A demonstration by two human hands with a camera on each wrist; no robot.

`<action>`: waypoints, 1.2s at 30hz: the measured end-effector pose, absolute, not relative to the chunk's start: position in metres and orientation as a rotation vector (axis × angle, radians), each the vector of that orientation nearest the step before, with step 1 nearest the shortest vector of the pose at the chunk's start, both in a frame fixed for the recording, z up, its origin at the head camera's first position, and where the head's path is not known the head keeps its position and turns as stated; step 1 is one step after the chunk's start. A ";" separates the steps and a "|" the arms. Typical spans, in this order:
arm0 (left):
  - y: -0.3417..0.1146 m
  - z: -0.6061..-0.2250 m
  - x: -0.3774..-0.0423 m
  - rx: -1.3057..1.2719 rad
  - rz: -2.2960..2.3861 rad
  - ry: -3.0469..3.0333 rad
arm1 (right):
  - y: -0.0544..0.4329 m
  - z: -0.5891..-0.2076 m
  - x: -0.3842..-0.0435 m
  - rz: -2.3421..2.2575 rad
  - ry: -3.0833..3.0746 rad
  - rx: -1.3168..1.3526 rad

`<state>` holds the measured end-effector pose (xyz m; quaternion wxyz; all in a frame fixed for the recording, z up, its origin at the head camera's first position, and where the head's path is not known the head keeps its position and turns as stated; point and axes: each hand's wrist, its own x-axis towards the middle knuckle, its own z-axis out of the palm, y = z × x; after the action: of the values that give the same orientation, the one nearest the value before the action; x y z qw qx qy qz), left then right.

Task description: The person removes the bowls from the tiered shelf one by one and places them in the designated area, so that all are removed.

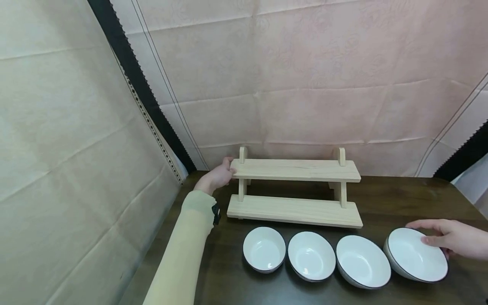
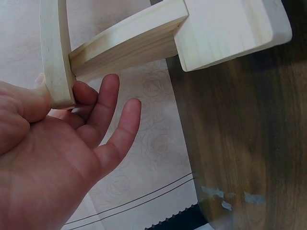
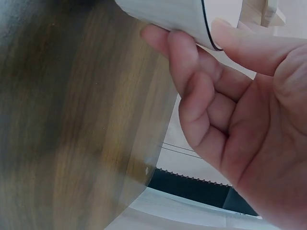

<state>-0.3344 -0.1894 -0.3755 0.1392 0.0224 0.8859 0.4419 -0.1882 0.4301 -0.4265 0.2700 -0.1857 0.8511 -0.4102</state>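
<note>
A two-tier light wooden shelf (image 1: 295, 212) stands toward the back of the dark table. My left hand (image 1: 217, 176) grips the left end of its upper board; in the left wrist view the thumb and a curled finger pinch that board (image 2: 58, 57), with other fingers loose. At the right, my right hand (image 1: 451, 237) holds the rightmost white bowl (image 1: 413, 254) by its dark rim, thumb inside and fingers outside. That bowl tilts a little. In the right wrist view, the fingers (image 3: 184, 57) curl against the bowl's outer wall (image 3: 168, 17).
Three more white bowls stand in a row before the shelf: a left one (image 1: 264, 249), a middle one (image 1: 311, 256) and a larger one (image 1: 363, 262). The table (image 1: 400, 199) meets a pale cloth backdrop (image 1: 305, 84) behind and another cloth at the left.
</note>
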 end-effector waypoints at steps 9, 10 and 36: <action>-0.192 -0.377 -0.337 0.053 1.267 2.576 | 0.424 -0.429 -0.187 -1.122 2.197 -0.504; -0.192 -0.377 -0.337 0.053 1.268 2.576 | 0.423 -0.430 -0.187 -1.112 2.198 -0.485; -0.194 -0.378 -0.344 0.049 1.305 2.555 | 0.408 -0.441 -0.193 -0.730 2.517 -0.337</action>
<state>-0.3439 -0.1937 -0.3776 0.1356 0.0170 0.8823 0.4505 -0.1933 0.4075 -0.4408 0.2469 -0.1236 0.9231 -0.2677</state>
